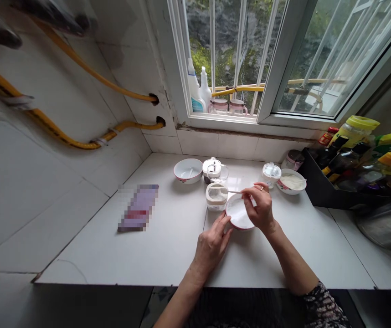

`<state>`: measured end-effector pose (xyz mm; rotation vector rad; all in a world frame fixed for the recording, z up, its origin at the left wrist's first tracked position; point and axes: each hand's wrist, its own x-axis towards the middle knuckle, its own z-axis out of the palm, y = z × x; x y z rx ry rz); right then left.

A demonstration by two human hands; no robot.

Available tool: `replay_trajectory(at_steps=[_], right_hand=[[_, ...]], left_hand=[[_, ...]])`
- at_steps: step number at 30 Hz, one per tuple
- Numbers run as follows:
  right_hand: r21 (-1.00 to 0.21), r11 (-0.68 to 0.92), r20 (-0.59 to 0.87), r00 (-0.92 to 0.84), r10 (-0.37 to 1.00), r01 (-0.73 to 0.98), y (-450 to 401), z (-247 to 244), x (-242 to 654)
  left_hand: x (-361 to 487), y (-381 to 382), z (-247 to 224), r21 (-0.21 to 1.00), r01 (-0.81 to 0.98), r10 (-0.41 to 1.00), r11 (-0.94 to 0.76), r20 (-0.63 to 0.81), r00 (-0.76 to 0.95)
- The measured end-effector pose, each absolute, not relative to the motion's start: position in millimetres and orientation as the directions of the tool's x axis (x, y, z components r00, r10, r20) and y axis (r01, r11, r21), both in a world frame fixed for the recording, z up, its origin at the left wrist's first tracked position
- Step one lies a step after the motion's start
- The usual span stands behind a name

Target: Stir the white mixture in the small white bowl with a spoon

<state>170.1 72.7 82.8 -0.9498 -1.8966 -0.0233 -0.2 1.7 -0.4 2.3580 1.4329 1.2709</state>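
Observation:
My right hand (259,208) pinches the handle of a small spoon (233,192), whose far end is over the open square jar (216,196) of white contents. Below that hand stands a white bowl (239,214) with a red rim, partly hidden by it. My left hand (212,243) has its fingertips against the bowl's left rim. Behind the open jar is another lidded jar (212,168) with dark contents, beside a bowl (188,171) holding a spoon. To the right, a closed clear jar (271,173) stands next to a bowl of white stuff (291,182).
A pixelated purple packet (139,208) lies at left on the white counter (113,259). At right are a black box (325,193) of bottles, a jar (293,159) and a pot (380,228). Spray bottles (200,91) stand on the window ledge.

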Motion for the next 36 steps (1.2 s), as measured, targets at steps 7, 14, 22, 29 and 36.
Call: replay_trajectory(at_steps=[7, 14, 22, 29, 36], right_hand=[[-0.433, 0.608, 0.684, -0.197, 0.703, 0.665, 71.6, 79.6, 186.7], [-0.632, 0.507, 0.51, -0.177, 0.842, 0.586, 74.7, 66.2, 176.3], [-0.856, 0.322, 0.373, 0.051, 0.927, 0.404, 76.6, 70.6, 188.1], [-0.988, 0.14, 0.149, 0.135, 0.98, 0.069, 82.1, 74.5, 191.8], [-0.996, 0.083, 0.077, 0.143, 0.987, -0.036, 84.3, 75.4, 191.4]], left_hand=[[-0.4, 1.1, 0.3, 0.475, 0.684, 0.77, -0.554, 0.605, 0.203], [-0.7, 1.0, 1.0, 0.463, 0.697, 0.771, -0.547, 0.603, 0.205], [-1.6, 0.9, 0.4, 0.471, 0.686, 0.771, -0.554, 0.602, 0.209], [-0.3, 0.9, 2.8, 0.475, 0.676, 0.764, -0.564, 0.611, 0.207], [0.2, 1.2, 2.8, 0.467, 0.679, 0.758, -0.567, 0.618, 0.208]])
